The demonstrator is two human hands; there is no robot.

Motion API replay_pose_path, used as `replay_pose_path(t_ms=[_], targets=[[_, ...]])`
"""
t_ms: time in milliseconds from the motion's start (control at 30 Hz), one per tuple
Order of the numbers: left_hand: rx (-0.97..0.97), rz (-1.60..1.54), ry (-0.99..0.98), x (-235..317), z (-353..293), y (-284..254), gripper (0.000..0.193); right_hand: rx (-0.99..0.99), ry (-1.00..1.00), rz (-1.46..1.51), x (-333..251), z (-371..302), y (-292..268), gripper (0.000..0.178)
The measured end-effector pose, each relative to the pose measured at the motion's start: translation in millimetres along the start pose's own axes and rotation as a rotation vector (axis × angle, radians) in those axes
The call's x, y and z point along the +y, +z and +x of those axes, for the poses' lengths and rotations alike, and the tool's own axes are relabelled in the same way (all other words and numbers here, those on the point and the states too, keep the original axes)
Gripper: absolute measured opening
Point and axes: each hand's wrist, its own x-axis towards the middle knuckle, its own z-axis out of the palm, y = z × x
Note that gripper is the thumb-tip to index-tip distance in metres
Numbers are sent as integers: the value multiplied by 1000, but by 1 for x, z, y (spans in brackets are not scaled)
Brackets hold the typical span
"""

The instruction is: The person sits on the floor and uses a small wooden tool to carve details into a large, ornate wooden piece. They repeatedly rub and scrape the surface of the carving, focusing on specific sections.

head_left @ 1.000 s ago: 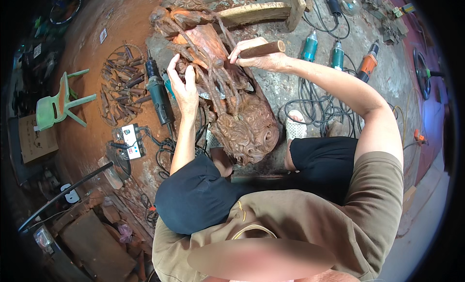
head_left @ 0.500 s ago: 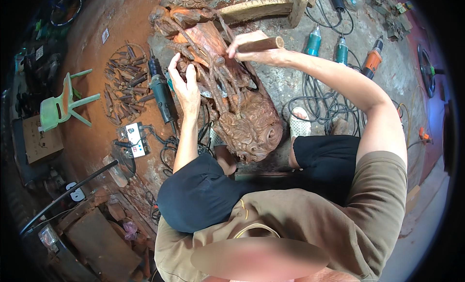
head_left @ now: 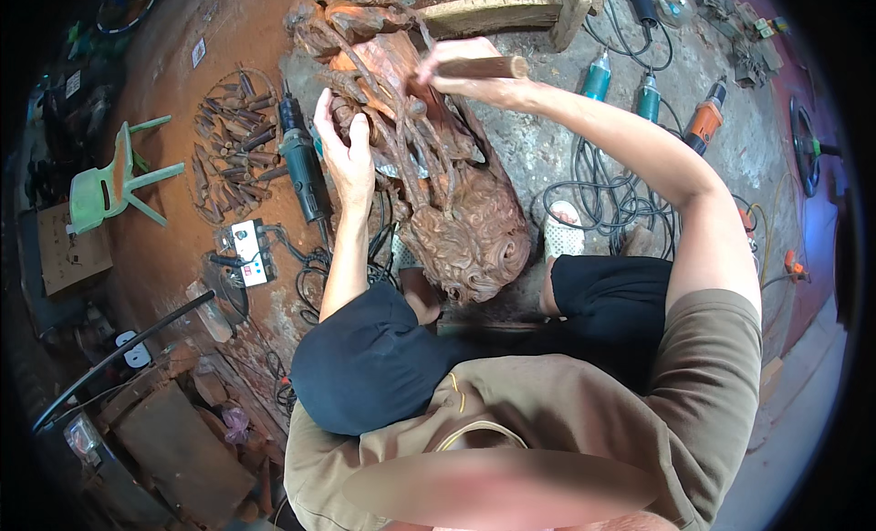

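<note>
A large brown wood carving [head_left: 470, 225], with swirling relief and twisted branch-like strands, lies between my feet and stretches away from me. My right hand [head_left: 470, 70] is closed around a wooden-handled tool [head_left: 497, 67]. The thick round butt points right, while its working end is hidden by my fingers over the carving's reddish middle. At the carving's left side, my left hand [head_left: 347, 152] rests against a rounded knob, with thumb and fingers stretched out and apart.
Left of the carving lie a dark green power tool [head_left: 306, 175], a heap of wooden-handled chisels [head_left: 233, 148] and a white control box [head_left: 253, 253]. Rightward are teal handpieces [head_left: 596, 78], an orange grinder [head_left: 703, 118] and coiled cables [head_left: 598, 189]. A green chair [head_left: 114, 184] stands far left.
My right hand and the wooden-handled tool have shifted slightly left and up over the carving. My left hand stays at the same knob. The whole view has moved a little.
</note>
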Motion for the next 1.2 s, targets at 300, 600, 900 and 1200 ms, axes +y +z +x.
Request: replay_pose_path(t_ms=[300,600,900,1200], targets=[[-5,-213,-229,-8,2,0,53,224,683,480,13,-37,-47,28],[18,-314,-332,-21,3,4,56,228,527,467,8,-12,-43,27],[-8,-284,-330,-12,2,6,65,260,482,425,27,11,-35,33],[12,-242,-309,-10,1,7,60,544,697,678,50,9,-30,41]])
